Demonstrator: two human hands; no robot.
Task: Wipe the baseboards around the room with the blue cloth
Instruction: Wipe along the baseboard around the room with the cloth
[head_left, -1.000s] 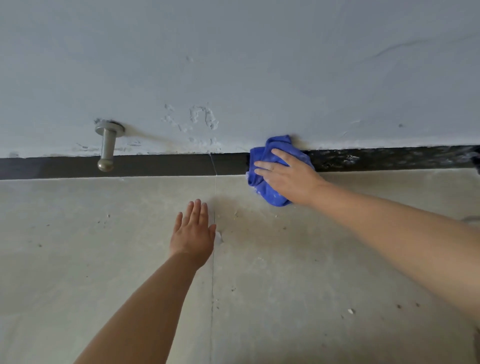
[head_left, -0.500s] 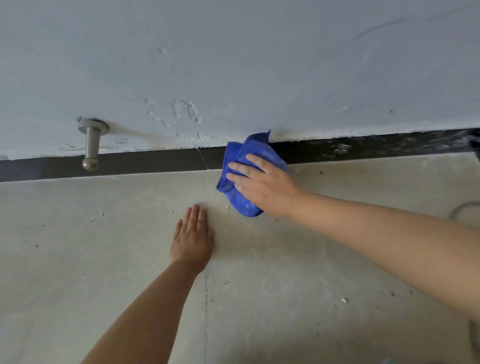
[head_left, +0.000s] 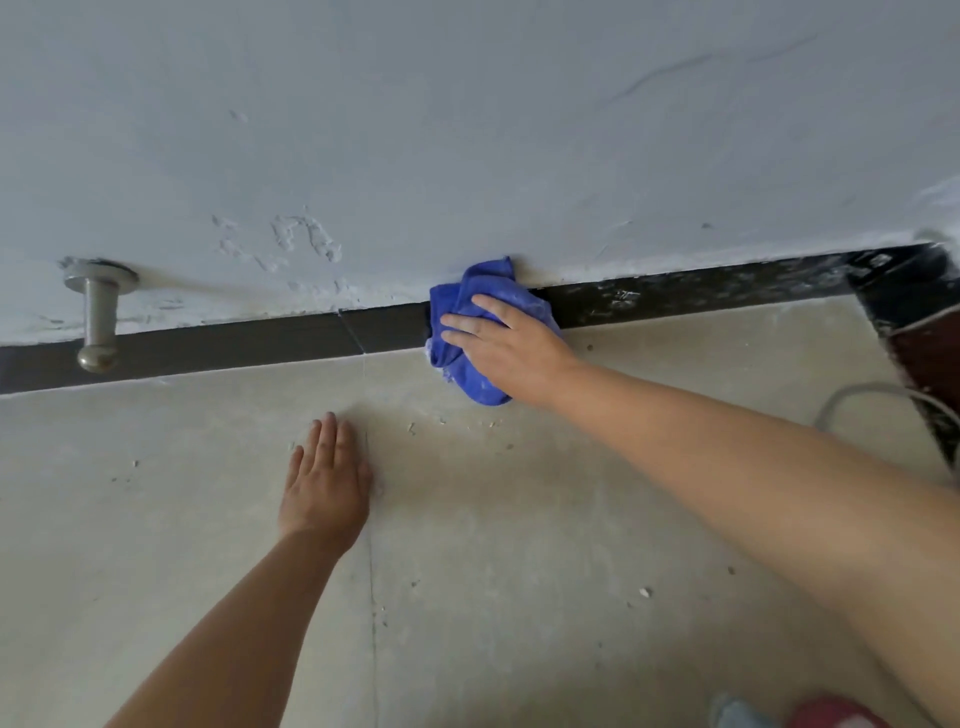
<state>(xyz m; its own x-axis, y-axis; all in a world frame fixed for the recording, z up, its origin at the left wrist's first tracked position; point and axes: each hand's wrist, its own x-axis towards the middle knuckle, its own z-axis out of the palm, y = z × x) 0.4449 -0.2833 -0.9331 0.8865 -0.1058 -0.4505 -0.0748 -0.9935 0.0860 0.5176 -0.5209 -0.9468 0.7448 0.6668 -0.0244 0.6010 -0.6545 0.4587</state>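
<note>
Pressed against the dark baseboard (head_left: 260, 345) by the right hand (head_left: 506, 345), the blue cloth (head_left: 480, 291) is seen as a crumpled bundle, with one fold raised onto the pale wall (head_left: 467, 130) and its lower end lying on the floor (head_left: 519, 519). The cloth is covered by straight, spread fingers, so the grip is flat and wide, not curled around it. White specks are seen on the cloth near the knuckles. To the right of the cloth the baseboard is marked with white smears; to the left of it the surface is even. The left hand (head_left: 324, 480) is laid flat on the floor in front of the cloth, fingers straight and together. A metal door stopper (head_left: 98, 317) is fixed to the wall far left of the cloth. The middle of the cloth is hidden by the hand. No writing can be read.
</note>
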